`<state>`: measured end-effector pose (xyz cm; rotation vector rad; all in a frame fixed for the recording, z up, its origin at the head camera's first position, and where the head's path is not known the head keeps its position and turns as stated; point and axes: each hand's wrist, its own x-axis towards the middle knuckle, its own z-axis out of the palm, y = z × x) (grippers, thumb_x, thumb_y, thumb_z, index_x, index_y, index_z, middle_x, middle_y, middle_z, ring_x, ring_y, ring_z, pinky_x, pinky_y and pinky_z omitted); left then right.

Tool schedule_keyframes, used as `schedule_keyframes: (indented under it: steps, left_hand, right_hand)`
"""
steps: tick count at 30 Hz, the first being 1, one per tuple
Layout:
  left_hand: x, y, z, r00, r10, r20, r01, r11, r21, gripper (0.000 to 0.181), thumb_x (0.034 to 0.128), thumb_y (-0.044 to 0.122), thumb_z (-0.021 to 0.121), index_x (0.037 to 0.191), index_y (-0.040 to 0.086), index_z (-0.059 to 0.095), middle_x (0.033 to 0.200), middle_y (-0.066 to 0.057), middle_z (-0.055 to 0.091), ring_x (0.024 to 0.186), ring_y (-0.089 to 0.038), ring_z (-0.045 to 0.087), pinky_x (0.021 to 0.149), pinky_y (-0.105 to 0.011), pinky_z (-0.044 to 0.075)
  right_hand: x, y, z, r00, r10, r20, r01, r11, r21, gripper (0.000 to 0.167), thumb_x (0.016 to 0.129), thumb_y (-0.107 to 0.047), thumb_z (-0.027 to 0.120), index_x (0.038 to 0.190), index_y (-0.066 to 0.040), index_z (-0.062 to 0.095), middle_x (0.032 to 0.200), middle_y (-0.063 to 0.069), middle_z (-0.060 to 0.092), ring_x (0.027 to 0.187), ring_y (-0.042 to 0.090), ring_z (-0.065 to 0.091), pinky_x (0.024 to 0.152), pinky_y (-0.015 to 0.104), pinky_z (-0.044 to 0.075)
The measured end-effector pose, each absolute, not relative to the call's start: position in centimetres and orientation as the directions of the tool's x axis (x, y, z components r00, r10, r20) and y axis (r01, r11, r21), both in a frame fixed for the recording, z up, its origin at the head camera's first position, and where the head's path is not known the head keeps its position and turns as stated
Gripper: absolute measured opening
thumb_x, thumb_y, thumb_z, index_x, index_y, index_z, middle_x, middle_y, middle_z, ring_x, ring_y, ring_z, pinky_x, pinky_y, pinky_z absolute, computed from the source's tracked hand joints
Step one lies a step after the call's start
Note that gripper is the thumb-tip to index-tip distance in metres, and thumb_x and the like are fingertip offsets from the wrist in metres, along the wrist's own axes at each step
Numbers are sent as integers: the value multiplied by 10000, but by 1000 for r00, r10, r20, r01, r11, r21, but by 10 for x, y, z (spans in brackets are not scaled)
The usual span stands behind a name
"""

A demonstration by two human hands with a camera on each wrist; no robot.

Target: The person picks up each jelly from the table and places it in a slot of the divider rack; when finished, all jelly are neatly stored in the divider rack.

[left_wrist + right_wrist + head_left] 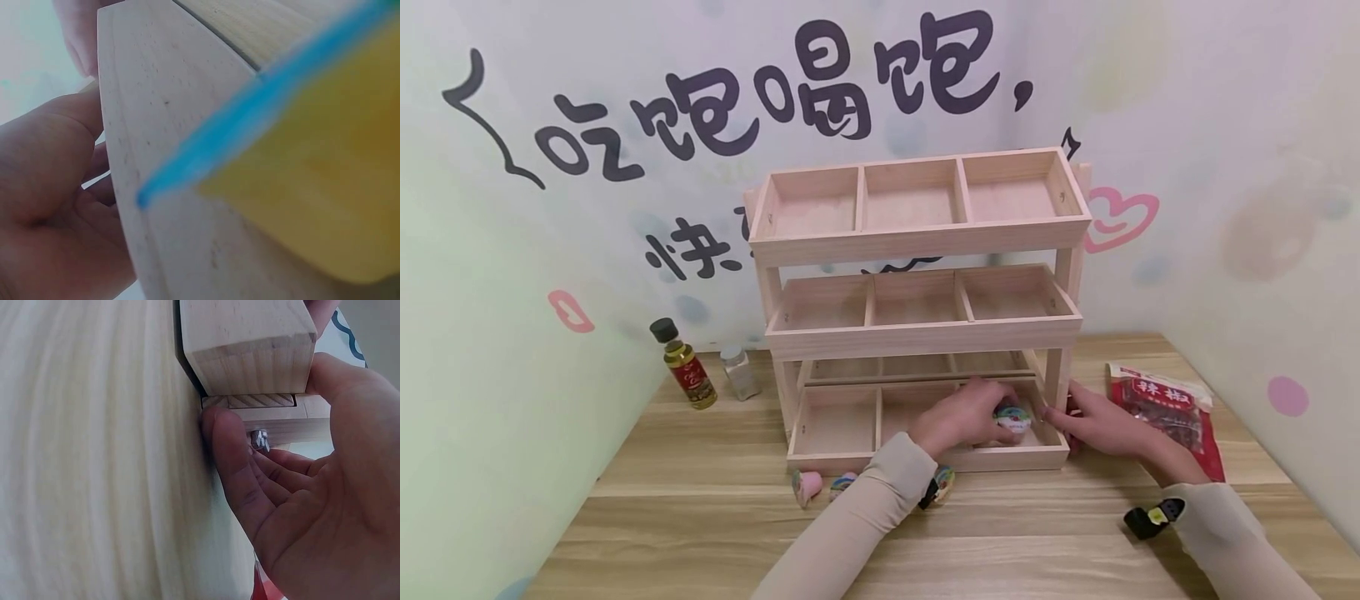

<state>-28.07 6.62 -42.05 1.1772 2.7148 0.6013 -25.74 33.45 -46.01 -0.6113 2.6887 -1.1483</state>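
Note:
A three-tier wooden rack (pixel 921 242) with divided trays stands on the table. My left hand (pixel 966 412) reaches into the right part of its bottom tray (pixel 925 460) and pinches a small jelly cup (pixel 1012 419) with a colourful lid. At the rack's right end, my right hand (pixel 1101 419) grips the lower side; the right wrist view shows its fingers curled by a metal bolt (pixel 259 440). In the left wrist view, a blurred yellow cup with a blue rim (pixel 325 187) is close to the camera, before the tray's front board (pixel 156 94).
More jelly cups, one pink (pixel 807 487), one partly hidden (pixel 842 485) and one yellowish (pixel 945 479), lie before the rack. An oil bottle (pixel 688 371) and a small jar (pixel 741 375) stand left. A red bag of dried chillies (pixel 1172 412) lies right. Walls enclose the table.

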Motion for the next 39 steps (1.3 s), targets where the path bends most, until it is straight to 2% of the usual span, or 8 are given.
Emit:
schedule_keyframes:
  steps: [7, 13, 18, 21, 25, 29, 34, 39]
  left_hand:
    - [-276, 62, -417, -700, 713, 40, 659, 624, 421, 489, 942, 333, 868, 1354, 131, 700, 1271, 12, 743, 1036, -57, 639, 913, -159, 507]
    - [-267, 49, -402, -731, 680, 53, 615, 624, 481, 563, 979, 373, 825, 1468, 156, 650, 1418, 14, 715, 1236, -105, 674, 1047, -245, 545]
    - [-254, 32, -392, -726, 677, 123, 633, 586, 506, 527, 1010, 346, 792, 1464, 121, 647, 1442, -22, 715, 1321, -162, 672, 1094, -265, 545]
    - [-245, 20, -391, -710, 678, 188, 663, 555, 503, 466, 1022, 311, 780, 1428, 109, 672, 1416, -33, 732, 1290, -160, 694, 1076, -236, 549]
    - [-234, 5, -397, -694, 668, 269, 698, 532, 480, 377, 1039, 300, 758, 1357, 102, 715, 1334, -41, 770, 1107, -135, 745, 982, -184, 564]
    - [-224, -10, -409, -673, 658, 339, 728, 506, 463, 292, 1044, 254, 749, 1281, 83, 744, 1247, -49, 794, 1110, -154, 754, 966, -197, 582]
    - [-213, -28, -423, -675, 648, 354, 721, 477, 503, 237, 1015, 153, 773, 1235, 65, 755, 1191, -67, 798, 1094, -193, 750, 952, -223, 602]
    - [-206, -40, -432, -678, 650, 344, 712, 464, 526, 174, 1012, 124, 771, 1179, 77, 773, 1087, -41, 798, 953, -84, 728, 844, -144, 589]
  right_hand:
    - [-258, 335, -461, -905, -426, 12, -300, 617, -727, 775, 1108, -311, 631, 1687, -13, 210, 1485, 285, 597, 1198, 298, 663, 924, 440, 618]
    - [-257, 334, -461, -910, -415, 0, -284, 624, -728, 777, 1112, -313, 624, 1693, -18, 202, 1470, 271, 599, 1158, 285, 641, 867, 345, 586]
    - [-256, 333, -459, -916, -401, 7, -286, 642, -712, 781, 1110, -315, 623, 1692, -4, 203, 1472, 285, 603, 1169, 300, 657, 910, 433, 596]
    - [-256, 332, -460, -919, -394, 18, -293, 653, -698, 780, 1108, -307, 627, 1690, 0, 209, 1457, 280, 618, 1166, 295, 666, 914, 450, 598]
    - [-257, 330, -461, -927, -375, 25, -288, 669, -685, 767, 1103, -307, 632, 1679, 8, 235, 1430, 267, 638, 1135, 270, 673, 876, 395, 597]
    - [-257, 326, -462, -936, -350, 27, -275, 684, -675, 739, 1098, -310, 633, 1656, 21, 280, 1401, 267, 658, 1109, 261, 685, 846, 367, 590]
    - [-256, 322, -461, -941, -338, 29, -271, 697, -664, 718, 1096, -303, 635, 1640, 30, 304, 1388, 275, 664, 1091, 267, 683, 847, 376, 590]
    - [-254, 321, -457, -943, -333, 17, -260, 701, -664, 747, 1094, -311, 641, 1648, 31, 275, 1420, 297, 637, 1098, 281, 678, 870, 425, 603]
